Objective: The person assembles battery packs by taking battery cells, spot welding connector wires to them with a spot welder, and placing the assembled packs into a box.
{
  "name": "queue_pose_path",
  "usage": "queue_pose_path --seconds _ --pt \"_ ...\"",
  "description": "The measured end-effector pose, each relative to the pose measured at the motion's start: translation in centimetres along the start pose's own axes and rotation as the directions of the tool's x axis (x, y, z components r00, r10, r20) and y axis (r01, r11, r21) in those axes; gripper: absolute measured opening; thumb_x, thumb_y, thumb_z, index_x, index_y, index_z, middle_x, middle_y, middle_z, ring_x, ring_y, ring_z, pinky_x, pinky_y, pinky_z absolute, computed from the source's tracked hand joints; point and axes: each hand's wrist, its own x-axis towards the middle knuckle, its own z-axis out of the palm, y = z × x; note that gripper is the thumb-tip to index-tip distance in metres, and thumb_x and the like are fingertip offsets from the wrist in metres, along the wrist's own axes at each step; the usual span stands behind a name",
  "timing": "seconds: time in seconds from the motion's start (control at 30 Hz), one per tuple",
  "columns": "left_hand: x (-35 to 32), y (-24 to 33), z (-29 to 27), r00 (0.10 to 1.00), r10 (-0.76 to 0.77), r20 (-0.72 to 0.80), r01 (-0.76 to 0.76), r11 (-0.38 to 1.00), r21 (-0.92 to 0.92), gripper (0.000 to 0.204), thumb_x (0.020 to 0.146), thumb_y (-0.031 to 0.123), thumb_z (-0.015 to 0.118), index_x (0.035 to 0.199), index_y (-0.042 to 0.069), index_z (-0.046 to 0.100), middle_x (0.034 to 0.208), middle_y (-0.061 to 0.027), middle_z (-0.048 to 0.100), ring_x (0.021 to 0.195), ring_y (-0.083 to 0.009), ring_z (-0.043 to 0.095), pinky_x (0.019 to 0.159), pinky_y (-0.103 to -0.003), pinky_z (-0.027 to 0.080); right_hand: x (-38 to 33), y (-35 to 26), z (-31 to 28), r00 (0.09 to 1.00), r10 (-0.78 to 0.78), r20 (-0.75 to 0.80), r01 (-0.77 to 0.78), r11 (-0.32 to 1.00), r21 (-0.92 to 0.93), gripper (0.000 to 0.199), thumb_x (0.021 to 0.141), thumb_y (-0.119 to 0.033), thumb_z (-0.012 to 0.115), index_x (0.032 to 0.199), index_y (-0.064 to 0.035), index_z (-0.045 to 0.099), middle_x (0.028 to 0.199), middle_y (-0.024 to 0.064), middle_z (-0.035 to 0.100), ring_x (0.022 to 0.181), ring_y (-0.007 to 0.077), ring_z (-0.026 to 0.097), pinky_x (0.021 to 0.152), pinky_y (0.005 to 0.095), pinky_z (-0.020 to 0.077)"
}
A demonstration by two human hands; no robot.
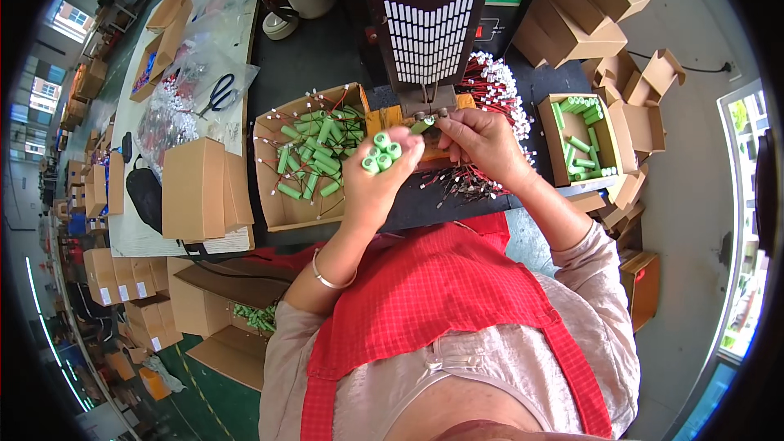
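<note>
Head view: the left grip (373, 186), at the centre of the frame, is clenched around a bundle of green cells (382, 155), end faces turned up toward the camera. Its fingertips reach the left side of a single green cell (423, 125), positioned under the lower tip of the black machine (429, 41), upper centre. The right grip (488, 143), just right of centre, has thumb and forefinger drawn together beside the same cell; whether they grasp it or a smaller part cannot be told.

Left of the left grip, an open carton (287, 214) contains loose green cells with wires attached, lying in mixed directions. Right of the right grip, a second carton (584, 185) contains further green cells. Wire leads (496, 96) with white connectors are heaped behind the right grip. Both cartons rest on the dark table (411, 206). Black-handled scissors (217, 95) lie at upper left.
</note>
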Motion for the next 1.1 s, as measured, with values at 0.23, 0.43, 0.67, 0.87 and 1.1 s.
queue_pose_path --seconds 0.23,0.43,0.67,0.87,1.1 --pt "0.0 1.2 -1.0 0.885 -0.422 0.195 0.462 0.749 -0.476 0.028 0.086 0.016 0.058 0.11 0.004 0.053 0.107 -0.013 0.06 0.09 -0.0157 0.059 0.079 -0.027 0.048 -0.9 0.0 0.7 0.893 -0.445 0.069 0.439 0.826 -0.355 0.018 0.085 -0.013 0.059 0.094 0.0028 0.06 0.071 0.0072 0.062 0.058 0.0117 0.059 0.053 0.024 0.0473" --pt "0.4 1.7 -1.4 0.848 -0.467 0.249 0.528 0.712 -0.463 0.025 0.081 0.013 0.064 0.104 0.006 0.056 0.103 -0.0092 0.061 0.087 -0.0127 0.058 0.079 -0.027 0.047 -3.3 -2.1 -0.1 0.85 -0.426 0.31 0.512 0.808 -0.293 0.03 0.076 -0.012 0.067 0.103 -0.0051 0.059 0.081 0.0108 0.063 0.069 0.023 0.063 0.063 0.0315 0.0503" --pt "0.5 2.2 -1.6 0.867 -0.42 0.268 0.497 0.699 -0.514 0.03 0.074 0.006 0.071 0.1 0.005 0.056 0.092 -0.0045 0.061 0.085 -0.0147 0.059 0.074 -0.025 0.048 -4.5 -0.9 -2.2 0.887 -0.337 0.317 0.422 0.869 -0.259 0.021 0.075 -0.008 0.068 0.094 -0.0011 0.063 0.076 0.0097 0.064 0.07 0.0207 0.063 0.063 0.0285 0.0501" --pt "1.4 1.6 -1.3 0.968 -0.19 0.162 0.224 0.947 -0.23 0.03 0.072 0.003 0.071 0.098 0.0 0.057 0.084 -0.0068 0.063 0.072 -0.0117 0.061 0.064 -0.022 0.049 -4.2 -0.4 -0.8 0.651 -0.712 0.262 0.755 0.573 -0.318 0.013 0.076 -0.008 0.066 0.088 -0.0035 0.065 0.072 0.009 0.062 0.066 0.0232 0.061 0.06 0.0315 0.0487" --pt "3.1 -0.1 -0.6 0.971 0.21 0.115 -0.239 0.861 0.448 0.025 0.068 0.008 0.075 0.087 -0.001 0.061 0.077 -0.0056 0.064 0.067 -0.0086 0.059 0.061 -0.023 0.048 -1.8 -0.4 0.2 0.942 -0.325 -0.085 0.292 0.918 -0.27 0.016 0.081 -0.012 0.063 0.086 0.0036 0.065 0.071 0.0099 0.063 0.063 0.0128 0.06 0.057 0.0272 0.0467"
